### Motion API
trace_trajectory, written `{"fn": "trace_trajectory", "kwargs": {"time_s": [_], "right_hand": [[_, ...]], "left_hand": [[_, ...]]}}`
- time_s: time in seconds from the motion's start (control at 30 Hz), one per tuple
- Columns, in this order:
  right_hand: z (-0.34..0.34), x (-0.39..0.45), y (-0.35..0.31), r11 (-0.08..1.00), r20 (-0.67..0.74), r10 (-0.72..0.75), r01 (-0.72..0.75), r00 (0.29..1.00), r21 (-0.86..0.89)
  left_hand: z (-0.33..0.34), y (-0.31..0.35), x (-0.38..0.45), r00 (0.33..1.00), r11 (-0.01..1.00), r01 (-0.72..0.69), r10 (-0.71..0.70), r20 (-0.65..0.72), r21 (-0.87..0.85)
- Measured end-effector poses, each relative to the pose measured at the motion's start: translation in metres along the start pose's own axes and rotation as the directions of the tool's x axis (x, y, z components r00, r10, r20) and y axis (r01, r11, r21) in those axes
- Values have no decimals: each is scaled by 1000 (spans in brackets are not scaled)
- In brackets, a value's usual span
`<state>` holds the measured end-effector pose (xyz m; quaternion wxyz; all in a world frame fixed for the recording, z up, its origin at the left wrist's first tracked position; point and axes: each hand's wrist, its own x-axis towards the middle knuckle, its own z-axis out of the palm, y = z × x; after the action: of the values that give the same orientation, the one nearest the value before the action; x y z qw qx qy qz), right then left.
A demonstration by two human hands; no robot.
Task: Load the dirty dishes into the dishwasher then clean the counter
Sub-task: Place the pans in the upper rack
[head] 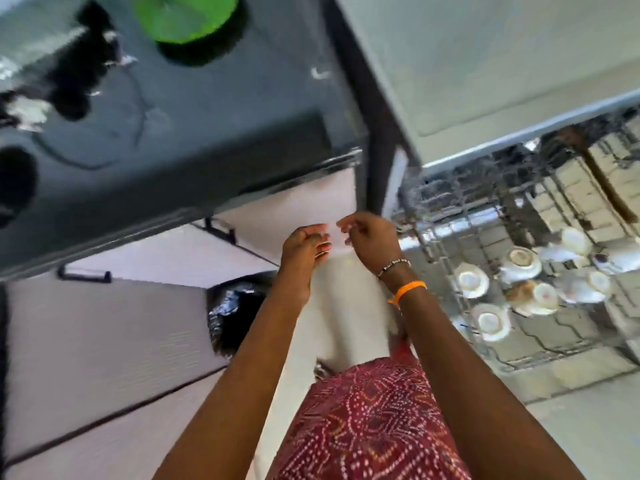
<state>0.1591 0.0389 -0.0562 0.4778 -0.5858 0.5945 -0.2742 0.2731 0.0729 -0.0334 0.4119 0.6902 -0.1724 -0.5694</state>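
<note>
Closest in, a red patterned garment (374,420) fills the bottom of the view, and both bare forearms reach forward from it, almost parallel. The right wrist carries an orange band (408,289) and, just beyond it, a beaded bracelet (394,265). The left hand (303,252) is raised in the air in front of the cabinet fronts, palm turned inward, fingers loosely curled, and its grip holds nothing that I can see. The right hand (370,242) hangs just beside it, fingertips nearly meeting the left's, fingers bent and relaxed, its grip also slack and holding nothing. Neither hand touches any surface. Low on the left, beside the pale cabinet doors (104,334), sits a bin with a black liner (235,313). To the right, the dishwasher rack (561,344) stands pulled out, and on it lie white cups and saucers (519,268) with gold rims, grouped close together near the middle of the rack. Further off, above the hands, the dark desk (194,133) runs across the upper left, wet-looking, with glints of water. At its far end rests a green bowl (187,15), blurred.
</note>
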Motion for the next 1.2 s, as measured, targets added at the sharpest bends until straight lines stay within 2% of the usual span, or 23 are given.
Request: {"fn": "trace_trajectory", "kwargs": {"time_s": [0.2, 0.37, 0.57, 0.77, 0.9, 0.97, 1.03, 1.13, 1.2], "right_hand": [[106, -22, -90, 982, 164, -184, 188, 969, -13], [170, -30, -153, 944, 307, -305, 328, 902, -27], [222, -20, -211, 889, 399, -421, 458, 815, 2], [268, 18, -261, 891, 448, -430, 449, 784, 70], [301, 54, -287, 896, 491, -423, 432, 762, 101], [314, 72, -302, 902, 514, -406, 421, 756, 94], [325, 89, -316, 910, 548, -390, 401, 740, 105], [340, 116, -329, 910, 589, -381, 400, 712, 105], [348, 132, -334, 906, 606, -380, 414, 699, 91]], "left_hand": [[-133, 24, -38, 988, 986, -113, 98, -120, -124], [-212, 46, -57, 952, 943, -201, 125, -280, -263], [-278, 69, -58, 926, 874, -295, 163, -340, -385], [-330, 104, -31, 913, 851, -327, 172, -370, -412], [-359, 136, 6, 842, 854, -380, 162, -514, -354], [-373, 155, 28, 788, 883, -375, 144, -598, -282], [-386, 173, 50, 761, 876, -363, 82, -643, -318], [-410, 194, 80, 792, 737, -334, -119, -599, -587], [-424, 201, 93, 791, 665, -351, -166, -589, -659]]}}
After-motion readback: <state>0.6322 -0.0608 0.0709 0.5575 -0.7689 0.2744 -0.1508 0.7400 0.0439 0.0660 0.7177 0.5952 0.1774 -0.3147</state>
